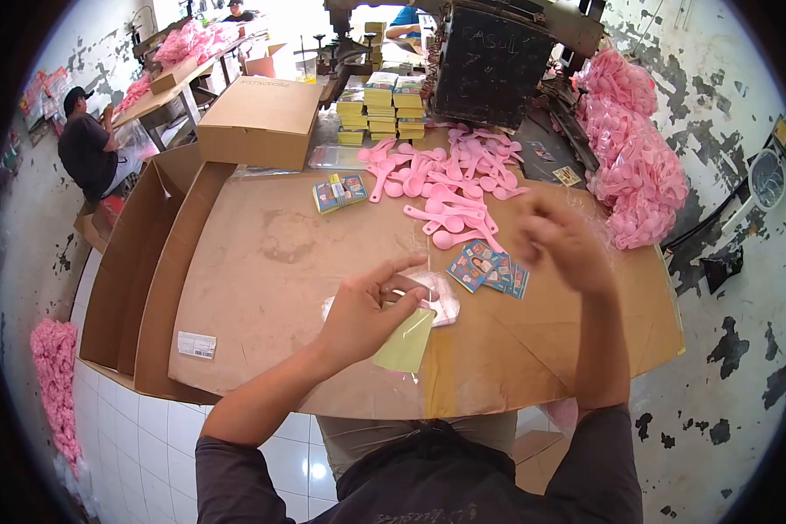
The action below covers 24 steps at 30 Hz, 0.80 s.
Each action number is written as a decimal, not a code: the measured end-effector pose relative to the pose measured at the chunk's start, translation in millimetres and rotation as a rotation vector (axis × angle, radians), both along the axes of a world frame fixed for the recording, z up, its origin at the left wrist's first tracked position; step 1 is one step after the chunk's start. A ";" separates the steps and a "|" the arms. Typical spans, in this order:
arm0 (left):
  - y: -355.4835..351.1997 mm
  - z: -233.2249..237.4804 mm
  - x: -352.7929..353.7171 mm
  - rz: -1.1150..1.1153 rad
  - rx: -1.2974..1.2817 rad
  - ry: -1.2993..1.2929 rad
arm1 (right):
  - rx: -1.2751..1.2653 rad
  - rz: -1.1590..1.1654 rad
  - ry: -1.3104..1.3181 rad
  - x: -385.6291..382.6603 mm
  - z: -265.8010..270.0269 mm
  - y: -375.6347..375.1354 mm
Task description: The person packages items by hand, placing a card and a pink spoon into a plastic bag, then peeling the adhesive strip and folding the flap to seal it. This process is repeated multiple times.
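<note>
My left hand (368, 310) is closed, thumb against fingers, on a pale yellow-green card (404, 342); shiny clear plastic shows around the card's lower edge. Just behind it, a small pile of clear plastic bags (444, 304) lies on the cardboard, partly hidden by the hand. My right hand (566, 244) is raised at the right, smeared by motion, so its fingers and anything in them cannot be made out. Nearest to it are loose blue printed cards (489, 269) and a heap of pink plastic spoons (454, 175).
A banded card bundle (339, 194) lies left of the spoons. Behind are stacked cards (382, 109), a closed carton (260, 118) and a black machine (493, 65). Bagged pink spoons (633, 153) pile up at right. An open cardboard box (144, 271) borders the left. A person (89, 148) sits far left.
</note>
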<state>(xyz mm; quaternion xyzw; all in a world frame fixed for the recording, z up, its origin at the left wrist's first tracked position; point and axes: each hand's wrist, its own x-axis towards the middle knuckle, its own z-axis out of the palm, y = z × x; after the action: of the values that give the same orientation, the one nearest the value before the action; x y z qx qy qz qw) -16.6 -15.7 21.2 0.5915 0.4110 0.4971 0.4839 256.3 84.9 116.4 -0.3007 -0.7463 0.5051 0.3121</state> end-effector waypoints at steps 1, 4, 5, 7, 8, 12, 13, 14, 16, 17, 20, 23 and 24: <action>1.1 -0.4 0.0 -0.010 -0.027 -0.040 | -0.093 0.064 0.102 32.5 -3.4 12.8; 2.2 0.7 2.3 -0.007 -0.023 -0.096 | -0.104 -0.032 0.127 125.7 -30.5 64.5; 1.5 -0.2 3.5 -0.010 -0.027 -0.099 | 0.343 -0.315 -0.337 157.3 -54.7 86.7; 2.8 -0.9 4.0 -0.013 -0.022 -0.102 | 1.138 -0.727 -1.166 191.4 -103.2 96.7; 1.8 -2.9 4.8 -0.008 -0.039 -0.096 | 1.056 -0.708 -1.035 192.4 -101.0 91.7; 7.1 -7.0 6.3 0.005 -0.104 -0.091 | 0.962 -0.674 -0.793 153.8 -68.5 60.2; 7.6 -8.2 7.3 0.002 -0.130 -0.090 | 0.986 -0.682 -0.807 133.7 -62.8 47.9; 8.6 -10.5 8.8 -0.021 -0.109 -0.154 | 0.887 -0.592 -0.647 114.0 -62.5 40.3; 10.6 -16.0 10.6 -0.065 -0.066 -0.277 | 0.522 -0.344 -0.431 66.5 -56.7 18.6; 11.7 -17.5 10.9 -0.047 -0.037 -0.236 | 0.258 -0.184 -0.367 40.3 -52.2 3.9; 11.9 -20.6 11.4 0.012 0.039 -0.119 | 0.197 0.049 -0.108 -21.5 -68.3 -33.1; 11.7 -20.8 9.4 0.039 0.046 -0.102 | 0.020 0.113 -0.022 -44.5 -85.0 -35.8; 12.0 -20.6 7.7 0.020 0.010 -0.154 | -0.084 0.134 0.019 -48.1 -93.3 -29.0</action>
<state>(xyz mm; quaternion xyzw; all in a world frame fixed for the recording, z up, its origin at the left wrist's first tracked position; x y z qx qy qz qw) -8.9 -3.7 0.6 0.5500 0.3759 0.5479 0.5060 208.2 55.9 23.1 -0.2580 -0.7399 0.5588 0.2716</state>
